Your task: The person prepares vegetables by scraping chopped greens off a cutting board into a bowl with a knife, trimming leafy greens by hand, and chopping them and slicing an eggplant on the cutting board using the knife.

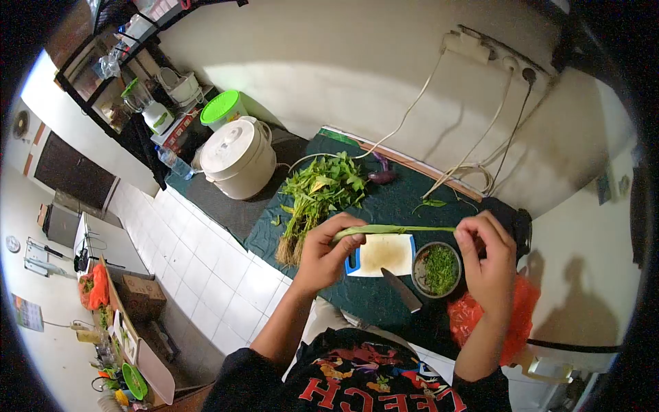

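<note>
A long green stalk with a folded leaf (395, 229) is stretched level above the table. My left hand (328, 250) is closed around its leafy end, and my right hand (489, 254) pinches the thin end. Below it lies a white cutting board with blue edges (386, 255). A knife (403, 291) rests with its tip on the board's lower edge. Beside the board stands a round bowl (417, 278) holding finely chopped greens (440, 268). To the left of my left hand is a bunch of leafy greens (322, 185) with roots attached.
A purple eggplant (382, 176) lies behind the board. The white rice cooker (237, 161) stands at the back left, near a green-lidded tub (222, 110). A red plastic bag (504, 329) sits under my right forearm. Cables (473, 172) hang from the wall socket.
</note>
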The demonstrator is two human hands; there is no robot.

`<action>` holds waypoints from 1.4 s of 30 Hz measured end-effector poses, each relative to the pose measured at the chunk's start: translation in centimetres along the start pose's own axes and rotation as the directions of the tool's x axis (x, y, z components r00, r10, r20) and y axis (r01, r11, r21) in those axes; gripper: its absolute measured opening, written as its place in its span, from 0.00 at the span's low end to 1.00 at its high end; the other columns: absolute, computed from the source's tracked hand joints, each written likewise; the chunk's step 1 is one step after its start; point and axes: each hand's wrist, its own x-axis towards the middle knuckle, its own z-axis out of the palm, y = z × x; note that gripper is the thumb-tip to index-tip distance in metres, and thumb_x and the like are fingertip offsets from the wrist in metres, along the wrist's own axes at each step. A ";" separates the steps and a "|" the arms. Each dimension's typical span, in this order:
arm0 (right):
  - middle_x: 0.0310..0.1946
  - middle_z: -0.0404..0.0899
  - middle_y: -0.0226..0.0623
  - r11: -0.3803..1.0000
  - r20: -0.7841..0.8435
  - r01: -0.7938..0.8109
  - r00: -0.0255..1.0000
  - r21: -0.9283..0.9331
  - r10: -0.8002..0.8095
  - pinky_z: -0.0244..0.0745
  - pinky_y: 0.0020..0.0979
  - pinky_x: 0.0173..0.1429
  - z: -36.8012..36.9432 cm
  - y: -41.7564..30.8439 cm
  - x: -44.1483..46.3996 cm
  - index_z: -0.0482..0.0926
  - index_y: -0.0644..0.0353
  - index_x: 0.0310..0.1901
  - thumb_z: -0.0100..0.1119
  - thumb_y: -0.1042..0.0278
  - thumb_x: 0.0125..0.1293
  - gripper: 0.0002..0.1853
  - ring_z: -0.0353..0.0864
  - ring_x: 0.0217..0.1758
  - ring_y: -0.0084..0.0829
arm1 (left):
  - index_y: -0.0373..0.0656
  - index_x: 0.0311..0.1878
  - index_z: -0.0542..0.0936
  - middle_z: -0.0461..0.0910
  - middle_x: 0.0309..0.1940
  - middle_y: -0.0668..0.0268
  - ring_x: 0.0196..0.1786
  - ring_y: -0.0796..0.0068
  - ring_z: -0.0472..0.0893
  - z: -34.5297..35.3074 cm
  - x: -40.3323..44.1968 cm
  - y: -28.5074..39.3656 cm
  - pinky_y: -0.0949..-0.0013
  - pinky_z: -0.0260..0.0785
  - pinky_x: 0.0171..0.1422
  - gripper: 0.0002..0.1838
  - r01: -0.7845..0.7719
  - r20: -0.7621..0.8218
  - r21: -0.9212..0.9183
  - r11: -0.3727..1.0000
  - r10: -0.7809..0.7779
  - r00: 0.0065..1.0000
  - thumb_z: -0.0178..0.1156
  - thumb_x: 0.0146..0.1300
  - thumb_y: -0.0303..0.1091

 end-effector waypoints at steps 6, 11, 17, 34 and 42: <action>0.33 0.78 0.43 0.983 -0.072 -0.177 0.981 0.052 0.180 0.74 0.41 0.42 4.6 1.6 -2.5 0.76 0.63 0.38 0.58 0.71 0.68 0.05 0.80 0.37 0.45 | 0.40 0.58 0.78 0.79 0.45 0.68 0.43 0.77 0.75 3.5 -3.7 -9.0 0.73 0.67 0.52 0.18 0.481 -0.243 -0.367 0.796 -0.581 0.777 0.52 0.77 0.44; 0.35 0.78 0.46 0.978 0.090 -0.195 0.975 -0.072 0.201 0.74 0.45 0.43 12.3 4.9 -6.9 0.76 0.63 0.40 0.57 0.69 0.69 0.06 0.80 0.39 0.52 | 0.37 0.67 0.71 0.75 0.63 0.61 0.66 0.66 0.73 9.9 -8.1 -9.5 0.60 0.61 0.73 0.27 0.585 0.310 -0.768 0.262 -0.646 0.697 0.45 0.78 0.49; 0.34 0.78 0.43 0.976 0.120 -0.204 0.970 -0.082 0.212 0.75 0.44 0.38 14.5 5.3 -10.9 0.76 0.61 0.40 0.58 0.68 0.69 0.06 0.80 0.35 0.50 | 0.35 0.63 0.73 0.82 0.48 0.63 0.52 0.71 0.80 8.2 -5.7 -15.0 0.68 0.70 0.62 0.20 0.418 0.091 -0.833 0.363 -0.655 0.750 0.48 0.78 0.39; 0.33 0.76 0.41 0.989 0.185 -0.126 0.973 -0.077 0.138 0.74 0.44 0.38 15.2 3.6 -14.2 0.76 0.60 0.40 0.59 0.67 0.69 0.06 0.79 0.35 0.49 | 0.35 0.61 0.75 0.76 0.36 0.69 0.39 0.74 0.75 4.1 -4.3 -13.3 0.72 0.69 0.48 0.18 0.494 0.088 -0.794 0.353 -0.738 0.669 0.50 0.77 0.38; 0.34 0.77 0.43 0.993 0.148 -0.114 0.982 -0.022 0.115 0.75 0.46 0.36 13.8 3.0 -14.8 0.77 0.59 0.40 0.60 0.67 0.68 0.06 0.80 0.36 0.49 | 0.38 0.60 0.77 0.72 0.34 0.73 0.38 0.80 0.71 4.2 -3.7 -11.4 0.74 0.65 0.46 0.17 0.508 0.145 -0.723 0.469 -0.615 0.775 0.49 0.78 0.39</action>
